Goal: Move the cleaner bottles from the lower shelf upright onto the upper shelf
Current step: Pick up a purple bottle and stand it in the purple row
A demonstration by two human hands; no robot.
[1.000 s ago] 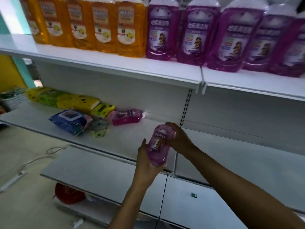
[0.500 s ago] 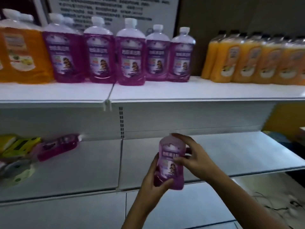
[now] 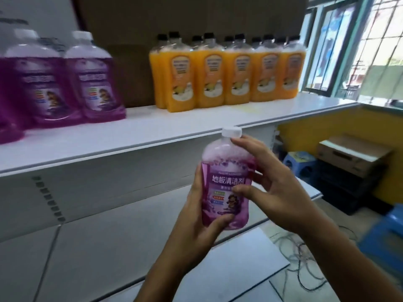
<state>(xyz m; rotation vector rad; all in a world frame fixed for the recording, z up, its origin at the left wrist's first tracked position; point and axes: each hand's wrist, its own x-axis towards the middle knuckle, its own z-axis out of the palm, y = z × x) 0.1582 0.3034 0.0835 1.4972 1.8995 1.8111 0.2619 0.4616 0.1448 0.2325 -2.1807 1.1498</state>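
Note:
I hold a purple cleaner bottle with a white cap upright in front of me, below the front edge of the upper shelf. My left hand grips its lower body from the left and underneath. My right hand wraps its right side, thumb across the label and a finger near the cap. On the upper shelf, purple cleaner bottles stand upright at the left. The lower shelf lies behind and beneath the held bottle.
A row of orange bottles stands on the upper shelf to the right, with bare shelf between them and the purple ones. Cardboard boxes, blue stools and loose cables are on the floor at right. Windows fill the far right.
The view has swung right along the shelves. The bottle in both hands has risen closer to the upper shelf edge and now stands upright with its cap showing.

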